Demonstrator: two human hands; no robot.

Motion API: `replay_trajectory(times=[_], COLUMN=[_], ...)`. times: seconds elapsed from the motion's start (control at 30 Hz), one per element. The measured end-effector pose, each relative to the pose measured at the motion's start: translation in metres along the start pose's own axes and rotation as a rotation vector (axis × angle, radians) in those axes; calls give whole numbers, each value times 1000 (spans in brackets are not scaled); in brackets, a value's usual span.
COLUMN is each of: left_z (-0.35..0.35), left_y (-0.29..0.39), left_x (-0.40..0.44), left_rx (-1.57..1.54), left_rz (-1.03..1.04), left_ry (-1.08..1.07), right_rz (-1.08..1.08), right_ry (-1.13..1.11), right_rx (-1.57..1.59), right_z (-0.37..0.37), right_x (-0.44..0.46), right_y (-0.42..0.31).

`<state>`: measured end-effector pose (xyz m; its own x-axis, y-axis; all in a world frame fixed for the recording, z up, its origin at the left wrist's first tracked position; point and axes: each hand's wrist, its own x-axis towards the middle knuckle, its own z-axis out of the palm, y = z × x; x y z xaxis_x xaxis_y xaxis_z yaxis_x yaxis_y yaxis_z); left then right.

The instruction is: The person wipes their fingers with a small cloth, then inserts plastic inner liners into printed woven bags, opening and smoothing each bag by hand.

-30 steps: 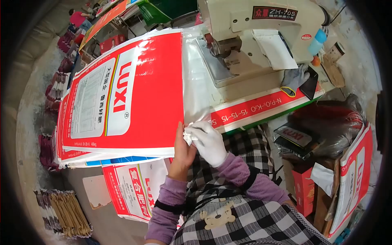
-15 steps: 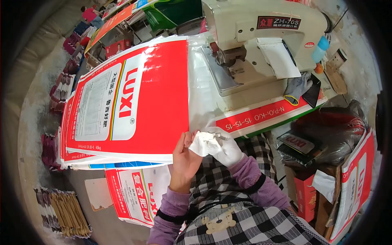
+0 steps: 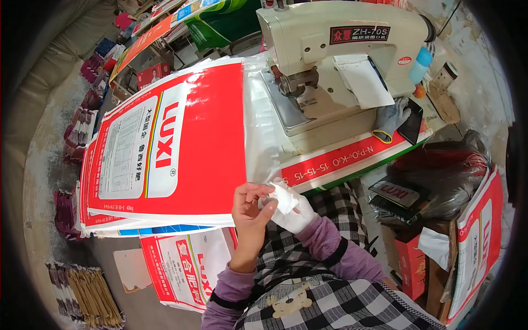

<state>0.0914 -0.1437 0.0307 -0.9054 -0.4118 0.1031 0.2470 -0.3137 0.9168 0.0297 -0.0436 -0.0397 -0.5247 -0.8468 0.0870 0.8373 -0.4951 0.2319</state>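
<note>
My left hand [image 3: 252, 212] is bare. Its fingers are bent and, with the thumb, close on the near edge of a crumpled, thin white piece [image 3: 284, 198], which looks like tissue or soft cloth. My right hand [image 3: 295, 218], in a white glove, grips the same piece from the other side; most of its fingers are hidden behind it. Both hands are over my checked apron [image 3: 330, 291], just off the corner of a stack of red and white LUXI sacks [image 3: 214, 137]. A cream sewing machine [image 3: 341, 71] stands beyond them.
On the machine table lie a grey glove [image 3: 391, 118], a dark phone [image 3: 410, 122] and a white pad [image 3: 363, 82]. A blue bottle [image 3: 421, 65] stands behind. More sacks [image 3: 190, 264] lie below the stack. Bundled sacks [image 3: 85, 291] rest on the floor at left.
The white piece has turned and is bunched more upright between my hands. My left fingers have bent further over it. The whole view has shifted slightly.
</note>
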Motion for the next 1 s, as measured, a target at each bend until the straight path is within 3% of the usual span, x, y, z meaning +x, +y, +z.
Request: replay_trajectory(times=[0.07,0.27,0.33,0.37,0.43,0.5,0.57,0.6,0.67,0.7,0.8,1.0], left_z=[5,3,-1,-4,-11,-14,-14,-18,-26,-25,-34,-33], left_y=[-3,-7,-6,-6,-8,-4,5,6,10,12,9,10], left_x=[0,-2,-2,-2,-3,-5,-6,-4,0,1,-1,-1], left_rx=[225,294,252,208,181,156,-236,-229,-761,-844,-1032,-1182], left_rz=[118,171,155,140,138,135,-38,-28,-250,-290,-315,-310], left_ry=[15,51,72,92,63,28,55,54,63,146,65,129], right_rz=[28,-25,-74,-71,-212,-230,-245,-245,-301,-321,-307,-321], right_ry=[2,43,57,54,184,178,208,195,194,194,183,217], right_rx=[28,-146,-444,-443,-1255,-1235,-1184,-1182,-1132,-1089,-1131,-1158], right_z=[2,4,29,31,33,34,35,34,30,31,35,35], right_x=[2,-2,-6,-4,1,1,0,0,1,1,1,1], right_y=[3,4,1,0,1,2,4,4,5,7,8,9])
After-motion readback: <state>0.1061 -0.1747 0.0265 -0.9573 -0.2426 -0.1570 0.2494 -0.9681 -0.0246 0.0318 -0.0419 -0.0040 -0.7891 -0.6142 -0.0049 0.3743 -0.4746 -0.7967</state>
